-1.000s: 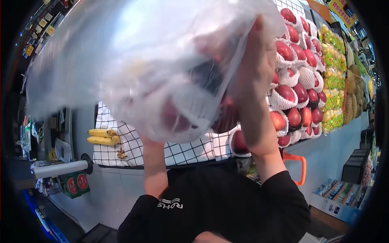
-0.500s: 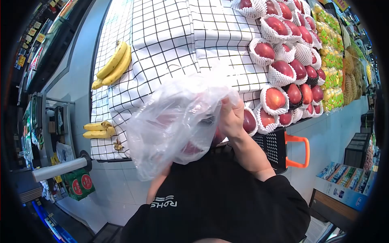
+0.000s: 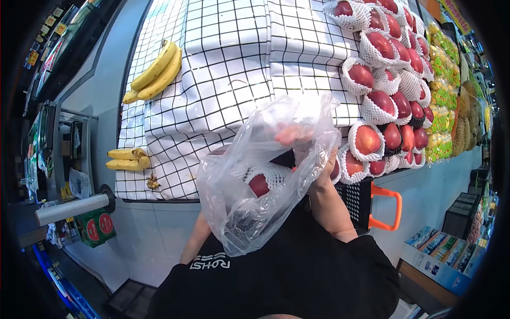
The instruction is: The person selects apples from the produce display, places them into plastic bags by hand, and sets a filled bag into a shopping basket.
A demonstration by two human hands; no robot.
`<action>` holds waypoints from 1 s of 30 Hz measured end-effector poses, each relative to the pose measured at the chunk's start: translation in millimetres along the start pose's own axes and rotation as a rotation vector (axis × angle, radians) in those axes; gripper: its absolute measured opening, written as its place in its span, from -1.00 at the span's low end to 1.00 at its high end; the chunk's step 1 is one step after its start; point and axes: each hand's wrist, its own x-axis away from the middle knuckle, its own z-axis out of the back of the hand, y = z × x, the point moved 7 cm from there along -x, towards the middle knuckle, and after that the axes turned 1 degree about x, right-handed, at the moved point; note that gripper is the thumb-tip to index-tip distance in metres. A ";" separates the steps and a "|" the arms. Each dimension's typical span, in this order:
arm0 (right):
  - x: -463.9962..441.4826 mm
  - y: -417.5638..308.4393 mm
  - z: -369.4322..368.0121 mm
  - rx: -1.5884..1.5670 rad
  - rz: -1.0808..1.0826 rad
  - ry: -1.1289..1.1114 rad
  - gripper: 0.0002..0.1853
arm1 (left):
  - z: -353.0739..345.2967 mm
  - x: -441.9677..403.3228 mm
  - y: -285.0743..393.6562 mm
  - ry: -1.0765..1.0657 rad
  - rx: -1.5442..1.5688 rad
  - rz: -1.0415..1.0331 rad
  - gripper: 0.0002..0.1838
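By checked cloth point(image 3: 223, 101) edge, my R hand point(image 3: 322, 173) grips clear bag point(image 3: 249, 226) w/ netted red fruit point(image 3: 259, 185) in it; L hand's hidden by plastic, can't tell grip.

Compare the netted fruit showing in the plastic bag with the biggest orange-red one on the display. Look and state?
Color: bagged fruit is dark red; display fruit is orange-red.
Cover: bagged fruit sits behind clear, crinkled plastic; display fruit has no bag over it.
Exposure: bagged fruit shows a small patch of skin; display fruit shows a broad face.
Shared: both sit in white foam nets.
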 end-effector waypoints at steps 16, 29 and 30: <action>17.2 21.6 13.5 0.090 -0.213 -0.174 -0.55 | 23.6 4.0 12.1 0.049 -0.115 -0.007 -0.46; 32.7 12.0 15.2 0.078 -0.387 -0.013 -0.56 | -164.2 123.3 142.9 -0.731 -1.019 -1.214 -0.58; 37.3 16.8 20.2 0.106 -0.396 -0.005 -0.55 | -168.5 122.6 146.3 -0.695 -0.961 -1.216 -0.70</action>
